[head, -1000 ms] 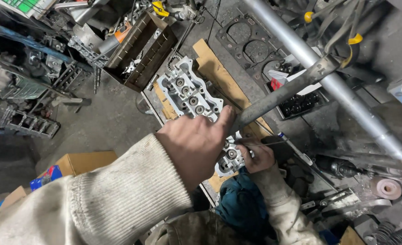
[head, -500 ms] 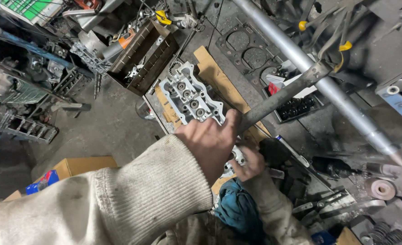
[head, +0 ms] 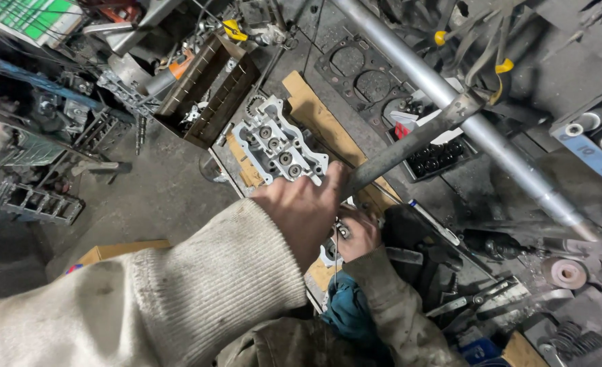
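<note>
Lying grey, stained and dusty: concrete floor [head: 151,177]. Crowding the left edge: dark metal racks [head: 36,200] and scrap parts. Sitting near the top: brown compartmented wooden crate [head: 209,88]. Crossing the upper right diagonally: long silver pipe [head: 450,102]. Resting flat behind it: black head gasket [head: 362,75]. Spreading under the clutter: tan cardboard sheet [head: 314,112]. Peeking in low on the left: orange cardboard box [head: 121,251]. Falling dim and cool, with no window showing: workshop light
</note>
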